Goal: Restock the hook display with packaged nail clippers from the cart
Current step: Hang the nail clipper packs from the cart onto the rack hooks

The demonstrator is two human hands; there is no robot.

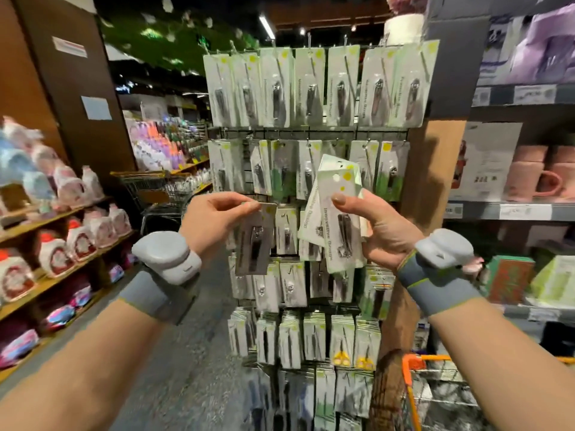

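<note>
The single flat carded pack with a dark nail clipper under a clear blister is hanging from the left hand, pinched at its top edge between thumb and fingertips, just in front of the third row of the rack. The right hand is gripping a fanned bundle of white-and-green carded nail clipper packs, thumb pressed across the front card, the other fingers hidden behind; several packs, count unclear.

Handling judgement: each pack looks light, thin and fairly stiff, the metal clipper putting most of its weight low on the card. The blister is probably slick, so the bare card near the punched hang hole is the better hold; the fanned bundle could slip apart if the thumb eases.

Behind both hands, the tall wire hook display of hanging clipper and tool packs is standing nearly full, with the rows crowding each other. Target hook: cannot tell.

Near right, low: the orange-rimmed wire shopping cart is showing at the frame edge, contents blurred. Far left, a second cart.
</note>
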